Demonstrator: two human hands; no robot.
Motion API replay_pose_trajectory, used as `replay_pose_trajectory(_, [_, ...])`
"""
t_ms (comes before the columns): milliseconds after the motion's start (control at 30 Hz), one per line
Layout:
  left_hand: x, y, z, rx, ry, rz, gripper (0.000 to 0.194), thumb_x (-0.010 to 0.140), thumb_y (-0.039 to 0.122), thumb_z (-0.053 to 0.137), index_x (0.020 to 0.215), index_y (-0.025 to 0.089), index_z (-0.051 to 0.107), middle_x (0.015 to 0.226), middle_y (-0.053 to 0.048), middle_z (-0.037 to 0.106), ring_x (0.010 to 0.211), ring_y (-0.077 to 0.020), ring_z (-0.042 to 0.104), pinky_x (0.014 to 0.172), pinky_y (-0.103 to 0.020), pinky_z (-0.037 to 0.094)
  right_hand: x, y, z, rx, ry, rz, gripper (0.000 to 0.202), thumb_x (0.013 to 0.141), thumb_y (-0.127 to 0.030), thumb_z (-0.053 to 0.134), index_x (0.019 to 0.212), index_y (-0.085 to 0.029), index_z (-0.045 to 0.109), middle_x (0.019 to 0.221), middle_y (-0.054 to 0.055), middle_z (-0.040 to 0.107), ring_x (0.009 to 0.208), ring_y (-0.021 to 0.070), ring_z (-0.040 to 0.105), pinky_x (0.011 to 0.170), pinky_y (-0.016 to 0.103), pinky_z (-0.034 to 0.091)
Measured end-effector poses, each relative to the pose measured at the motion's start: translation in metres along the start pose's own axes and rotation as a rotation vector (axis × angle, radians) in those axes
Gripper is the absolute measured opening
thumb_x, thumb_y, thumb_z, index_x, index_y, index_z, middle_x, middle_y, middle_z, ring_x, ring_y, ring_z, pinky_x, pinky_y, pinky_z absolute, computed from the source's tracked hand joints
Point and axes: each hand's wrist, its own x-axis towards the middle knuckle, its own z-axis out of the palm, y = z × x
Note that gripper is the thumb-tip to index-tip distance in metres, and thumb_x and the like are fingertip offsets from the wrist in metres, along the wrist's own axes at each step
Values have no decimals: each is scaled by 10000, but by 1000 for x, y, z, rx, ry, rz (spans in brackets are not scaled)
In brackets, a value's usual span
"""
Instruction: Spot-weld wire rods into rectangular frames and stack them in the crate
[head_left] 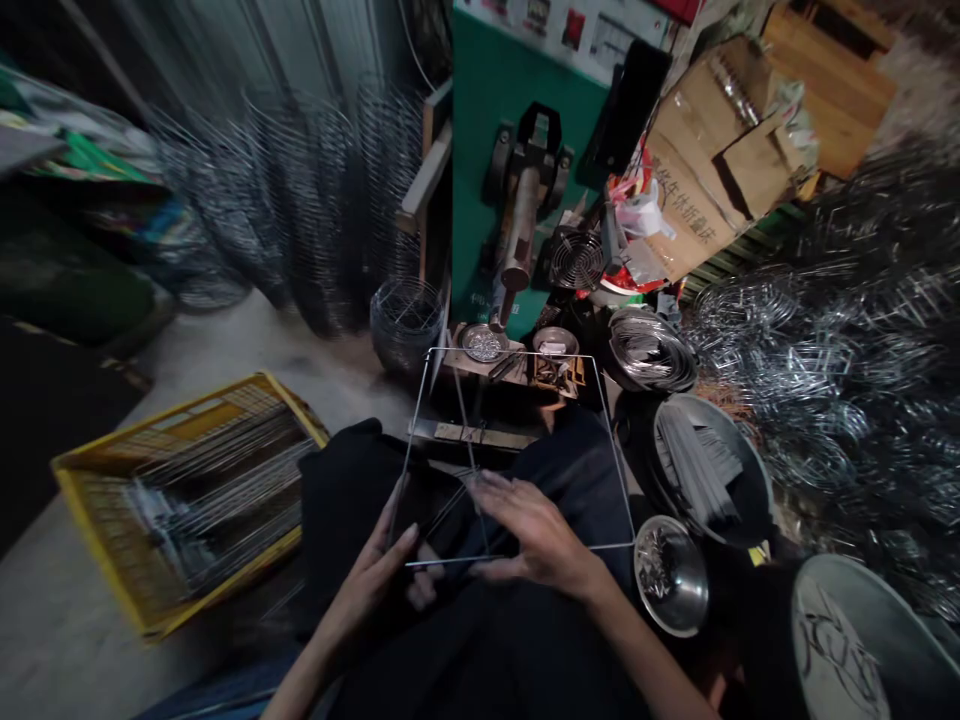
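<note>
A bent metal wire frame (618,462), roughly four-sided with thin rods across its middle, is held over my lap. My left hand (375,565) is closed around its left side wire, thumb towards me and some fingers below. My right hand (536,530) is closed on the wires near the middle, fingers above and thumb beside the near bottom wire. The frame's top edge reaches out towards a green machine (480,150). Parts of the wires are hidden behind my fingers and blend into the dark trousers (577,460).
Left stands a yellow crate (97,545) of straight rods. Wire stacks (300,200) line the wall. At right are a bowl of small metal pieces (686,585), a basin of flat strips (750,480) and tangled wire parts (795,350). A small dish (484,343) sits below the machine.
</note>
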Motion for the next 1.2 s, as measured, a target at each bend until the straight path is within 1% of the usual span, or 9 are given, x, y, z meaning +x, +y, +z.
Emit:
replay_pose_trajectory(67, [0,0,-2,-1,5,3,1034,853,479,668,1575,308,-52,648,-31,692,441,-183,612,408,-236,477,-6,4,-2,-36,51,78,948,745,-429,823,1533,-223,338,1515,113,449,1425,269,385,1157,445,362])
replay_pose_trajectory(167, [-5,4,-5,-3,17,25,1008,859,475,661,1576,314,-30,647,-30,694,438,-181,609,409,-233,474,-21,14,-10,-87,175,253,862,782,-396,794,1519,-246,375,1499,115,469,1387,297,440,1128,486,406])
replay_pose_trajectory(233, [-9,8,-4,-10,27,36,1006,855,474,666,1577,318,-16,641,-27,693,435,-182,609,408,-232,474,-27,17,-13,-87,217,289,846,786,-383,791,1516,-254,384,1499,113,468,1380,307,449,1129,497,410])
replay_pose_trajectory(400, [-17,17,4,-68,58,40,1026,819,464,708,1575,359,21,636,-3,687,426,-177,606,403,-231,477,-20,0,-10,33,105,150,982,731,-332,847,1547,-282,304,1522,79,440,1375,271,459,1141,421,423])
replay_pose_trajectory(533, [-22,20,9,-57,76,50,1017,811,464,713,1578,351,54,646,-7,682,431,-180,609,415,-243,483,-17,-8,-9,64,72,149,1035,704,-290,868,1553,-309,277,1529,68,430,1365,267,470,1117,399,454])
replay_pose_trajectory(667, [-23,20,12,-39,111,68,1026,823,467,697,1582,314,24,652,-14,680,433,-181,601,415,-244,473,-21,-3,-9,66,54,132,1059,685,-261,882,1554,-296,277,1524,80,437,1364,265,471,1124,396,444])
replay_pose_trajectory(867, [-19,23,15,-19,99,82,1028,834,469,682,1586,295,3,631,-9,673,422,-177,597,416,-244,472,-20,5,-10,99,70,134,1031,700,-253,872,1550,-297,289,1516,77,452,1375,259,458,1141,389,423])
replay_pose_trajectory(1033, [-14,26,16,-34,100,83,1023,818,475,701,1583,325,40,644,-5,687,424,-174,610,417,-233,474,-15,8,-15,121,69,140,993,712,-243,861,1541,-288,316,1518,84,446,1369,272,464,1144,405,419])
replay_pose_trajectory(1200, [-16,26,18,-20,107,97,996,841,453,681,1585,320,31,649,-5,686,417,-171,602,418,-234,462,-17,6,-18,138,65,129,981,731,-239,847,1546,-289,302,1518,77,447,1370,267,464,1143,405,421])
